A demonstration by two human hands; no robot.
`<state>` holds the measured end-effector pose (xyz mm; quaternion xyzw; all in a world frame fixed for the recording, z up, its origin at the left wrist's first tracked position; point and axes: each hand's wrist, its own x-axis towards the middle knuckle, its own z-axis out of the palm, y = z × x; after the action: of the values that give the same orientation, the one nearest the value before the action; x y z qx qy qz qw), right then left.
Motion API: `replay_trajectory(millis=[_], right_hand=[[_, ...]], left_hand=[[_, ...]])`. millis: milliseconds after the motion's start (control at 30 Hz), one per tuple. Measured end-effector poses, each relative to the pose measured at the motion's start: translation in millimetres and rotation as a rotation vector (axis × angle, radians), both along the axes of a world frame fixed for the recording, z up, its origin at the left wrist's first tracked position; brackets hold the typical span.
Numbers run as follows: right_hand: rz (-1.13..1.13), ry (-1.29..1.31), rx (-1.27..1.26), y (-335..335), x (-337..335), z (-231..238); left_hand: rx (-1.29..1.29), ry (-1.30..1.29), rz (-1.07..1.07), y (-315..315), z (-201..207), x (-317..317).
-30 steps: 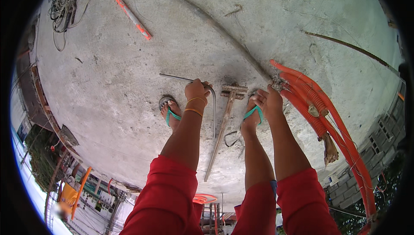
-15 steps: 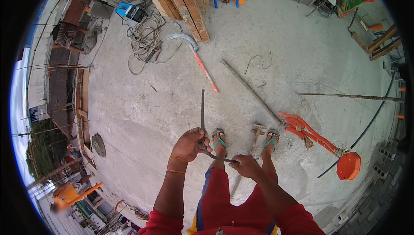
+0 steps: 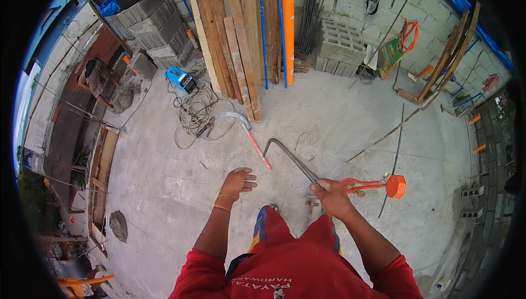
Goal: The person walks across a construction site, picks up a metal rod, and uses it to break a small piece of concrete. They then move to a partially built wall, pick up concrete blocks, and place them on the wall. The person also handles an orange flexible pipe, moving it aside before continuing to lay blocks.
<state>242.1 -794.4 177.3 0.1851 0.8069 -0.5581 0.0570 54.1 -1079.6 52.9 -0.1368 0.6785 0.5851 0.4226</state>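
Note:
My right hand (image 3: pixel 333 197) is closed around one end of a bent steel reinforcing bar (image 3: pixel 293 159). The bar slants up and left from my fist and ends in a short bend pointing back toward me. It overlaps the line of a grey rod on the floor, so the two are hard to separate. My left hand (image 3: pixel 239 182) is raised to the left of the bar, fingers apart and holding nothing. Below my right hand lies a hammer-like tool (image 3: pixel 312 204), mostly hidden by my legs. An orange-and-white stick (image 3: pixel 257 148) lies on the floor beyond my hands.
Orange tubing (image 3: pixel 364 185) runs to an orange octagonal piece (image 3: pixel 395 186) at right. Ahead are a blue machine (image 3: pixel 181 80), coiled cable (image 3: pixel 197 115), leaning planks (image 3: pixel 241 63) and concrete blocks (image 3: pixel 339 47). A person (image 3: pixel 98 82) crouches at far left; another in orange (image 3: pixel 90 287) is lower left.
My left hand has let go of the bar. My right hand has carried it to the right and turned it, its bend now at the far end. The view has tilted upward.

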Motion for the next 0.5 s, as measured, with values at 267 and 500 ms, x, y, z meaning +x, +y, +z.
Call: replay_trajectory(millis=[267, 500], right_hand=[[-0.282, 0.017, -0.036, 6, 90, 53], [-0.793, 0.046, -0.238, 62, 265, 120]], left_hand=[[-0.117, 0.134, -0.368, 6, -47, 21], [-0.204, -0.006, -0.697, 14, -123, 26]])
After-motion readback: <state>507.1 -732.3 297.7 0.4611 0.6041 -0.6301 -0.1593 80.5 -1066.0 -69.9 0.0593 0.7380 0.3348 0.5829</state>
